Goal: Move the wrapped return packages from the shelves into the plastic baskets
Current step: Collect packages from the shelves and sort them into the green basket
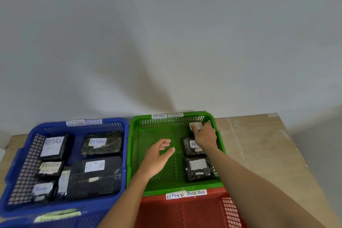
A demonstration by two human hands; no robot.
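Head view: right hand point(205, 136) grips package point(195, 126) inside green basket point(135, 153)

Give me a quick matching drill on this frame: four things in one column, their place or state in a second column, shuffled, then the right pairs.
Things:
1. right hand
2. left hand
3. blue basket
4. red basket

Places or states:
A. holds six wrapped packages
B. hovers open over the bare floor of the green basket
C. nearest the camera, no package showing in it
D. grips a small package at the green basket's far right corner

Pairs: 1-D, 2-B, 3-A, 4-C
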